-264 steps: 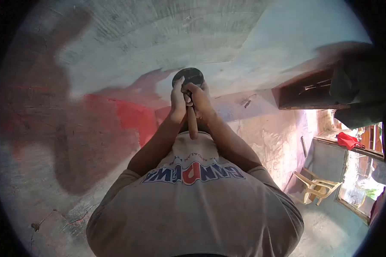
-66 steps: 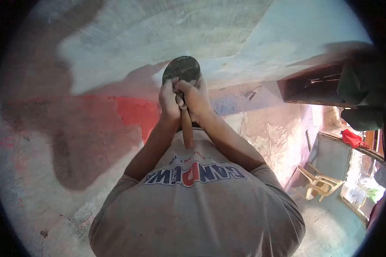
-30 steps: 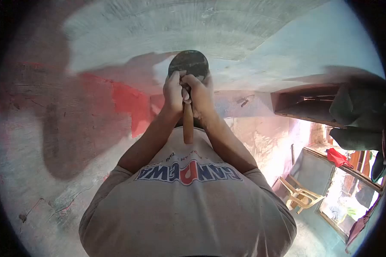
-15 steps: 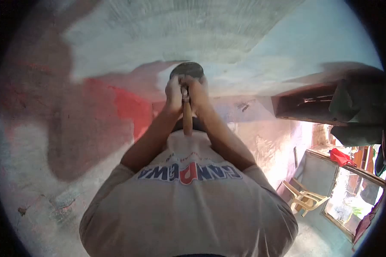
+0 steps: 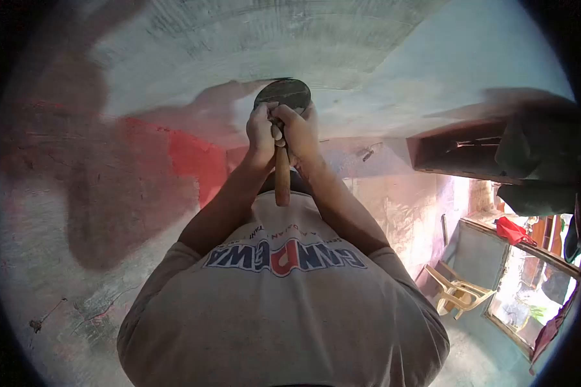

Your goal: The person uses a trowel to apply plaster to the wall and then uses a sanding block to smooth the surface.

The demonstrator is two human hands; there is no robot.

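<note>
My left hand [image 5: 260, 134] and my right hand [image 5: 299, 131] are together in front of me, both closed on a trowel [image 5: 282, 180]. Its wooden handle points back toward my shirt, and the fingers wrap the part where handle and blade meet. Beyond the knuckles shows the dark, rounded blade [image 5: 285, 91], its far edge at or very near a grey plastered surface [image 5: 239, 45]. Whether the edge touches is hard to tell. Curved sweep marks run across the damp-looking grey coat above the blade.
Red paint [image 5: 197, 161] and shadows cover the surface on the left. At the right, a beige plastic chair [image 5: 458, 293] stands near a bright opening, with a red cloth [image 5: 514, 231] over its frame. A dark recessed ledge [image 5: 458, 151] lies higher up on that side.
Both hands have moved slightly upward in view with the trowel. More of the blade's flat face shows now, and the grip on it is the same.
</note>
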